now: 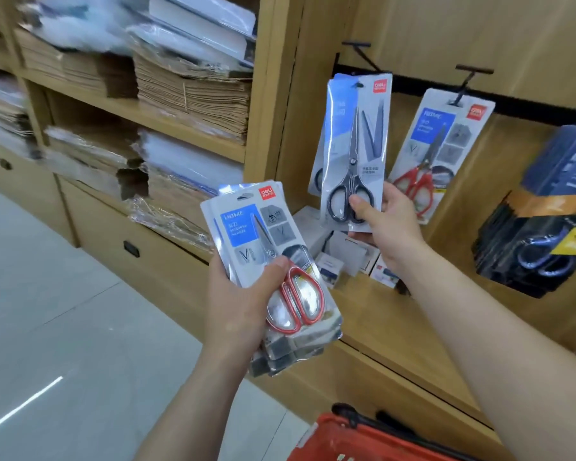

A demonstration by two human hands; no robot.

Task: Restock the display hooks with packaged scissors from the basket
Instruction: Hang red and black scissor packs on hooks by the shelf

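Stack of white-and-blue blister packs of red-handled scissors [263, 247] gripped by left hand [243, 304], thumb pressed across front, near centre. Single blister pack of black-handled scissors [354, 144] pinched at lower end by right hand [389, 227], held upright against wooden display panel [479, 31], top edge just below left black metal hook [359, 49]; whether hooked cannot be told. One hanging red-handled scissors pack [446, 141] carried on right black hook [469, 83]. Dark packs [542, 234] hung far right. Red plastic basket [356, 437] seen at near bottom edge.
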